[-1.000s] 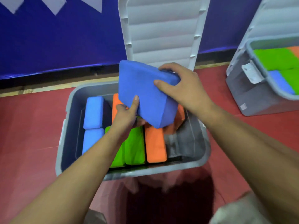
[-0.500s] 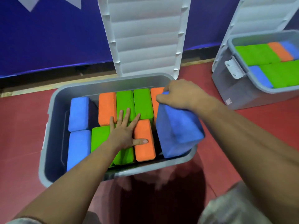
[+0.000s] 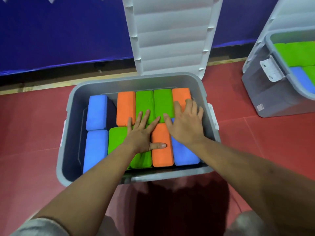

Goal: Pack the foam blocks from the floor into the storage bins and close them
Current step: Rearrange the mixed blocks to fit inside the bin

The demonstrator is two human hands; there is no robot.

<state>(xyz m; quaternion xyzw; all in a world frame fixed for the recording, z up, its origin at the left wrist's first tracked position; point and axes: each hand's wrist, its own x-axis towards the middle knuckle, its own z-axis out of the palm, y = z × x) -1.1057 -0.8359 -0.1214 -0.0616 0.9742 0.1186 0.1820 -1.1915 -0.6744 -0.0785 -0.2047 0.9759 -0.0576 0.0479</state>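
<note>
**Pressing the blocks flat before closing the bin**

Both palms down on the packed layer inside the grey bin (image 3: pixel 71 106) on the red floor (image 3: pixel 30 126). Left hand (image 3: pixel 141 135) spread flat, fingers splayed over the green blocks (image 3: pixel 119 138), thumb laid across the near orange block (image 3: pixel 162 155); grip open, pinching nothing. Right hand (image 3: pixel 185 123) likewise spread, flat over the blue block (image 3: pixel 184 155) at the right end and touching the far orange block (image 3: pixel 180 96); nothing held.

To do well: press evenly with flat palms, not fingertips, so foam settles level and below the rim. Nudge the right-end blue block snug against its orange neighbour. Probably worth checking the dark gap beside the two left blue blocks (image 3: pixel 97 113) for room. Then reach for the upright lid (image 3: pixel 170 36) behind.

Hard to make out: far end of the right blue block, hidden under the right hand. Any lower layer unseen. Second bin (image 3: pixel 265 92) at right cut off by the frame edge. No loose blocks visible on the floor in view.
</note>
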